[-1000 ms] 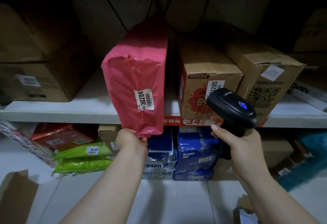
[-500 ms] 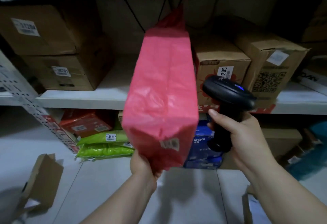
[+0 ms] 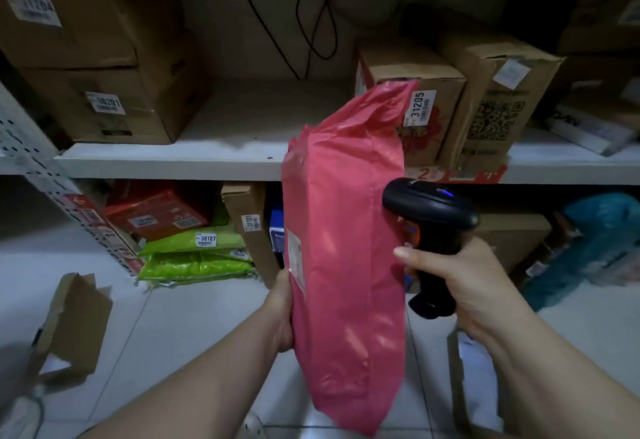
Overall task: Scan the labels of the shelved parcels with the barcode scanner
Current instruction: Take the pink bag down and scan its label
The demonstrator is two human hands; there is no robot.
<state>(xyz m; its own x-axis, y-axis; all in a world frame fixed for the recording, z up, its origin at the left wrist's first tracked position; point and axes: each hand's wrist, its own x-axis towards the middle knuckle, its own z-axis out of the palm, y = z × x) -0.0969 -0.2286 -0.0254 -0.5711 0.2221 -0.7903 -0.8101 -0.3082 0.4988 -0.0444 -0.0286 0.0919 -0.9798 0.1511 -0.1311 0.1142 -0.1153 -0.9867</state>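
White shelving [image 3: 166, 161] stands before us; our left hand [image 3: 282, 307] clasps one pink parcel [image 3: 346, 248] upright off the shelf, long axis vertical. Our right hand [image 3: 460, 286] grips one barcode scanner [image 3: 429, 210], nose pointing left at it.

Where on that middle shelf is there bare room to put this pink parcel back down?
The middle shelf is bare between the stacked boxes on the left and the box marked 31205. Right of that, boxes sit packed together. The pink parcel is in the left hand.
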